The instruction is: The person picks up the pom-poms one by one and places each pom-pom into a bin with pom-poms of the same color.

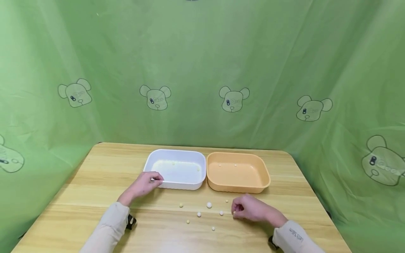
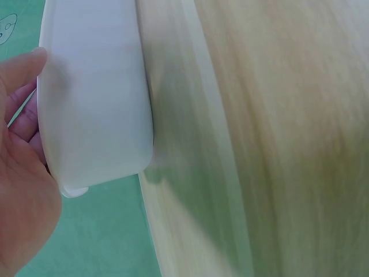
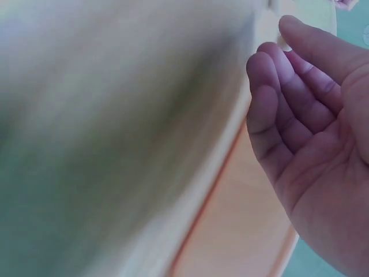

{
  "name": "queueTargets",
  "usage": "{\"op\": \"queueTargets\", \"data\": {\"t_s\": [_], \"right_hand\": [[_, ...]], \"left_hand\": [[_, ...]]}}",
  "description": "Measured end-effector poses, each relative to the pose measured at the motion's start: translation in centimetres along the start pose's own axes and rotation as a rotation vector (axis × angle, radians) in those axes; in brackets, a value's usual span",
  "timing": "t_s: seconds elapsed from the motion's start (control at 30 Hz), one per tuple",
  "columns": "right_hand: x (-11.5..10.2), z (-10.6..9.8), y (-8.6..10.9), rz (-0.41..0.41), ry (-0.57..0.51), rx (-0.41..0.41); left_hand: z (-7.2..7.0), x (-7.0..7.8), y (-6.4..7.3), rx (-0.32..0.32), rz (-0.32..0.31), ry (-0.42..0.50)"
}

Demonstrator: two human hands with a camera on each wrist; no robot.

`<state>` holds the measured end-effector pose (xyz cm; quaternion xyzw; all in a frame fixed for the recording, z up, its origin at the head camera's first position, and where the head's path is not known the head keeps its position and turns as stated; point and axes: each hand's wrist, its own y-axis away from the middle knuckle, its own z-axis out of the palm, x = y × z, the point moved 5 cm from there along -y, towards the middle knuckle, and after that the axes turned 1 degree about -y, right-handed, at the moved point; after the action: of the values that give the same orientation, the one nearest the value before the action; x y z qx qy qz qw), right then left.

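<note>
My left hand (image 1: 146, 183) grips the front-left rim of a white plastic basin (image 1: 181, 185), thumb outside and fingers behind the wall in the left wrist view. Two small yellow balls (image 1: 198, 169) lie inside. Just in front of an orange basin (image 1: 237, 189), my right hand (image 1: 253, 208) pinches a small yellow ball (image 1: 234, 212) between thumb and fingertips, low over the table. Two small white balls (image 1: 235, 165) are in the orange basin. To the left of the right hand, white balls (image 1: 209, 205) and yellow balls (image 1: 181, 205) of differing sizes lie scattered.
Both basins stand side by side toward the back of the wooden table (image 1: 152, 233). Green curtains (image 1: 196, 123) with bear-head prints hang behind and at both sides. One small white ball (image 1: 213, 228) lies nearest the front.
</note>
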<state>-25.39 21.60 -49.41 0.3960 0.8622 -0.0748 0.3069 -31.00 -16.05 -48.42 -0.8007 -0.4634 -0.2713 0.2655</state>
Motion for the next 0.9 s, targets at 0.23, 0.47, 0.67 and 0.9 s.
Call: {"op": "queueTargets", "data": {"t_s": [0.23,0.47,0.67,0.9], "right_hand": [[-1.7,-1.4,-0.5,-0.041,-0.018,0.043],[-3.4,-2.7,-1.6,-0.088,0.034,0.096],[-4.6,-3.6,-2.7,-0.110,0.083,0.137],[-5.8,-4.0,-4.2,-0.117,0.105,0.143]], "left_hand": [[0.0,0.0,0.0,0.001,-0.002,-0.002],[0.1,-0.1,0.0,0.006,0.009,0.011],[0.1,-0.1,-0.1,0.001,-0.002,0.006],[-0.1,0.1,-0.2,0.004,0.017,-0.012]]}}
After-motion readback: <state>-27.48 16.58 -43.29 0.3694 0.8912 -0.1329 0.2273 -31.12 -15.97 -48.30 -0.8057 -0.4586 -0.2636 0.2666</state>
